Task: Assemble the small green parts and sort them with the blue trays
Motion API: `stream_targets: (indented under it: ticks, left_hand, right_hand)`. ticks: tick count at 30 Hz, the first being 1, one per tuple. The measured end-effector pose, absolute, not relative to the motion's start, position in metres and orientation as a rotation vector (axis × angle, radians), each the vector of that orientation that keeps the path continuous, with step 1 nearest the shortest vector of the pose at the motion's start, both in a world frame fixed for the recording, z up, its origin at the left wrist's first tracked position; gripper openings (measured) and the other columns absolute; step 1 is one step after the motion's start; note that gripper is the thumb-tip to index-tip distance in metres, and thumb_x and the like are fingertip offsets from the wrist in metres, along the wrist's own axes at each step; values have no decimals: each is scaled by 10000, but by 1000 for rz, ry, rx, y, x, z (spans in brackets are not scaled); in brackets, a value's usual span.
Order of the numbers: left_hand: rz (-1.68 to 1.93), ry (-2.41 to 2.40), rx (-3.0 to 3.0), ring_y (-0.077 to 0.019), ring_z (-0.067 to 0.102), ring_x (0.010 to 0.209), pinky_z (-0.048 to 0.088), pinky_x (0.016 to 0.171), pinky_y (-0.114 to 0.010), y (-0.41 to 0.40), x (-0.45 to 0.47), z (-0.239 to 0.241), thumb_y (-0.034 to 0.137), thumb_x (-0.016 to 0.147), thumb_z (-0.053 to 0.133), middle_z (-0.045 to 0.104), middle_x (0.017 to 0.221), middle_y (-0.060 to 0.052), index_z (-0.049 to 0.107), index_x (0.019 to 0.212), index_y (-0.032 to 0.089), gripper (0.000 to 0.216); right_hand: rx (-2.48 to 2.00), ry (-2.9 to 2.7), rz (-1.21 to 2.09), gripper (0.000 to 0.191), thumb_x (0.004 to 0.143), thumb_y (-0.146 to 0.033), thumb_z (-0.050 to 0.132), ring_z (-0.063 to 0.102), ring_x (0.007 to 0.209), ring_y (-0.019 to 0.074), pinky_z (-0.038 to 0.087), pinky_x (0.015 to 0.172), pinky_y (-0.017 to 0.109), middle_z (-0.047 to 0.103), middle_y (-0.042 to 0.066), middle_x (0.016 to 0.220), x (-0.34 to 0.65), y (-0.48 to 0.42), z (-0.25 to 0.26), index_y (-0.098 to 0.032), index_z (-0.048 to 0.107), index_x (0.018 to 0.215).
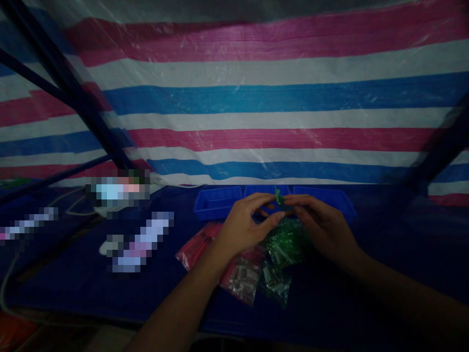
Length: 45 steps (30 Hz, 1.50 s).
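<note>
My left hand (244, 222) and my right hand (326, 227) meet in front of me, fingers curled and tips close together. A small crumpled green plastic piece (279, 196) sticks up between the fingertips, and both hands pinch at it. Whether it joins the green plastic bag (287, 244) right below, I cannot tell. That bag holds pale, slim metallic-looking pieces; a second green bag (275, 283) lies just nearer. Left of them, partly under my left forearm, are a pink plastic bag (200, 242) and a clear-fronted pink bag (242, 281) with similar pieces.
Three blue trays stand behind my hands: a left tray (216, 203), a middle one (252, 189) and a right tray (339, 203). A white rounded object (108, 246) and blurred-out items lie leftward on the blue table (73, 283). Striped sheeting (256, 98) hangs behind; dark frame bars (80, 107) slant at the left.
</note>
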<state>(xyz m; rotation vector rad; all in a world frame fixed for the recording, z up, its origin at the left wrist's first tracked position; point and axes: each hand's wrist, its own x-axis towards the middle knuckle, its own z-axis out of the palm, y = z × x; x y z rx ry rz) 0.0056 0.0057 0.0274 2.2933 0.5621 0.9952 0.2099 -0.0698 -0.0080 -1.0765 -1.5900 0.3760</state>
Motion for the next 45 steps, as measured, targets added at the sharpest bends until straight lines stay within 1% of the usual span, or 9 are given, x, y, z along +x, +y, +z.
stream_targets:
  ticks: [9, 13, 16, 20, 24, 29, 34, 40, 45]
  left_hand:
    - [1072, 736, 2396, -205, 703, 923, 566, 868, -374, 15, 5, 24, 276, 1010, 608, 760, 1020, -64, 749, 1077, 201, 173]
    - [1305, 858, 2432, -208, 693, 1081, 535, 1005, -395, 24, 0, 24, 202, 1021, 564, 751, 1179, -67, 721, 1195, 214, 235]
    - [1273, 984, 2600, -240, 633, 1219, 474, 1095, -456, 29, -4, 22, 112, 994, 529, 700, 1315, -86, 697, 1278, 221, 347]
    - [1003, 1181, 2782, -344, 563, 1304, 404, 1096, -598, 32, -6, 11, 196, 973, 581, 728, 1264, -101, 736, 1205, 225, 281]
    - [856, 1184, 2826, -389, 546, 1311, 336, 1113, -660, 33, -5, 0, 358, 1006, 570, 761, 1154, -110, 753, 1143, 215, 270]
    - [857, 1189, 2818, -375, 545, 1314, 352, 1118, -625, 32, -5, 0, 403, 1007, 579, 752, 1166, -113, 748, 1114, 205, 282]
    - [923, 1134, 2782, -321, 570, 1273, 389, 1112, -576, 28, -3, 8, 366, 1044, 518, 735, 1176, -93, 743, 1111, 212, 281]
    - [1000, 875, 2809, -269, 577, 1261, 397, 1155, -518, 26, -1, 10, 299, 1038, 539, 730, 1175, -68, 719, 1163, 215, 235]
    - [1045, 698, 2775, -266, 581, 1268, 410, 1163, -513, 22, 1, 16, 284, 1040, 541, 744, 1160, -58, 707, 1158, 219, 214]
  right_hand:
    - [-1126, -1613, 398, 237, 1043, -309, 553, 729, 1059, 223, 574, 947, 393, 738, 53, 1230, 205, -70, -9, -293, 694, 1234]
    - [-1120, -1676, 286, 237, 1032, -282, 555, 693, 1144, 247, 546, 1007, 424, 727, 65, 1229, 206, -70, -8, -282, 696, 1221]
    - [-1132, -1738, 209, 234, 1023, -263, 551, 687, 1146, 259, 538, 1014, 440, 735, 72, 1198, 205, -70, -6, -278, 694, 1208]
    - [-1132, -1827, 165, 251, 1006, -241, 562, 681, 1152, 268, 542, 1007, 458, 737, 75, 1205, 203, -69, -8, -277, 678, 1225]
    - [-1125, -1896, 143, 256, 1000, -232, 572, 678, 1141, 262, 542, 1006, 457, 737, 76, 1194, 202, -69, -9, -269, 670, 1233]
    - [-1063, -2079, 93, 280, 977, -292, 644, 637, 1207, 286, 496, 1075, 510, 734, 107, 1210, 201, -72, -4, -230, 674, 1248]
    - [-1017, -2322, 122, 520, 864, -432, 798, 610, 1253, 324, 468, 1101, 556, 728, 108, 1247, 198, -71, -5, -241, 658, 1326]
    - [-1049, -2252, 178, 310, 909, -258, 758, 660, 1148, 284, 519, 1036, 512, 766, 68, 1134, 197, -66, -14, -272, 709, 1214]
    - [-1115, -1997, 233, 194, 908, -238, 748, 704, 1073, 256, 572, 967, 452, 775, 52, 1106, 199, -66, -14, -288, 748, 1095]
